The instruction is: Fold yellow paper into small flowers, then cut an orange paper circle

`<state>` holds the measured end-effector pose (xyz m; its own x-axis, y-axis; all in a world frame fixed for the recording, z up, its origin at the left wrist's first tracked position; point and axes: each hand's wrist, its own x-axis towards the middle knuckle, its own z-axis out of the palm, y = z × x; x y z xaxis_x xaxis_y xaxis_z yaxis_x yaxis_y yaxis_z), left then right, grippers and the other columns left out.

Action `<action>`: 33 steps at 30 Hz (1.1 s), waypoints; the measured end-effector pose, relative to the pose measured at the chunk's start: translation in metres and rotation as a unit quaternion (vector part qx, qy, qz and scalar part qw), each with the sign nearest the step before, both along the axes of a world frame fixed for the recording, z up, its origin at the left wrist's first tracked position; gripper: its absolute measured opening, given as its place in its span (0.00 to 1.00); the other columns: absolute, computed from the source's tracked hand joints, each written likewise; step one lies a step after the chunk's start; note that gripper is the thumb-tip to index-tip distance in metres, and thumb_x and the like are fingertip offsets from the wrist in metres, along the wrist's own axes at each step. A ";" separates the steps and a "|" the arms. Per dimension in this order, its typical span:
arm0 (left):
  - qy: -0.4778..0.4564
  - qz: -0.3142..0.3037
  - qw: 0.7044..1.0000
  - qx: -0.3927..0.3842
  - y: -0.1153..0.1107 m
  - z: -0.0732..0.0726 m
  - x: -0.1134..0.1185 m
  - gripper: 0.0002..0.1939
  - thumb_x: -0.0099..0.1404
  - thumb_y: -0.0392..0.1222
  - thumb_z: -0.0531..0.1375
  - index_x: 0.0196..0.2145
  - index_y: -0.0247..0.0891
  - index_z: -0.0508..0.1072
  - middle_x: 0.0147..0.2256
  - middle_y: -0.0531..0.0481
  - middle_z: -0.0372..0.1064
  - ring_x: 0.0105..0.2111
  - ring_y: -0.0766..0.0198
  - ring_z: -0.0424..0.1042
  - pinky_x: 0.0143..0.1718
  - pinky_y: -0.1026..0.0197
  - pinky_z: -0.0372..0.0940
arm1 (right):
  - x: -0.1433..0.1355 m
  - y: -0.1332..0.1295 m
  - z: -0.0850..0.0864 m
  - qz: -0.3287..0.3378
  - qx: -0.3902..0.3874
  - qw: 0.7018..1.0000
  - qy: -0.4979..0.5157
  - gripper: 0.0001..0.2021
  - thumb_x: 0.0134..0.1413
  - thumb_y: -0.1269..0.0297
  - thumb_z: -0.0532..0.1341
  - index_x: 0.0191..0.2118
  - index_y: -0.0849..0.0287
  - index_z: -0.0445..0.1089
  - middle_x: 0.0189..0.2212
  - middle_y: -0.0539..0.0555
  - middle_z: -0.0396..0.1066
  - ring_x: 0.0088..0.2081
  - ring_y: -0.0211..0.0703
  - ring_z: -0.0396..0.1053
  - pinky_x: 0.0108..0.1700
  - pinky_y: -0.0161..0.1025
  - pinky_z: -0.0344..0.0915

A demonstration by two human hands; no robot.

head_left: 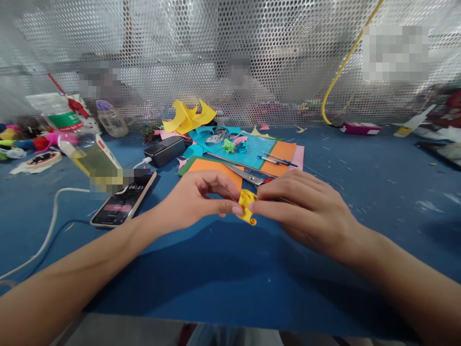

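Note:
Between my two hands, above the blue table (216,274), is a small yellow paper piece (247,204) with folds on top and a curled lower end. My left hand (201,199) pinches its left side between thumb and fingers. From the right, my right hand (306,204) grips its other side with thumb and forefinger. Just behind the hands lie scissors (248,176), open-bladed over orange paper (212,168). Part of the scissors' handle is hidden behind my right hand.
A phone (124,199) with a white cable lies left, near a tilted bottle (86,149) and a black box (165,151). Coloured paper, pens and a green paper flower (229,146) lie behind. A perforated metal screen (281,62) stands at the back.

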<state>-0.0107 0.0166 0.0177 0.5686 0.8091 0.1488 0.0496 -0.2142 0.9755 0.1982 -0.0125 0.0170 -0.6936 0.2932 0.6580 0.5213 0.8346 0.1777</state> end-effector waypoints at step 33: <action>0.083 0.126 0.832 0.534 -0.014 -0.010 0.004 0.05 0.56 0.30 0.61 0.32 0.34 0.73 0.31 0.47 0.74 0.32 0.67 0.73 0.36 0.68 0.68 | -0.021 -0.013 0.005 -0.107 -0.363 0.892 0.248 0.02 0.47 0.69 0.60 0.29 0.55 0.70 0.30 0.48 0.73 0.33 0.38 0.71 0.38 0.36 0.67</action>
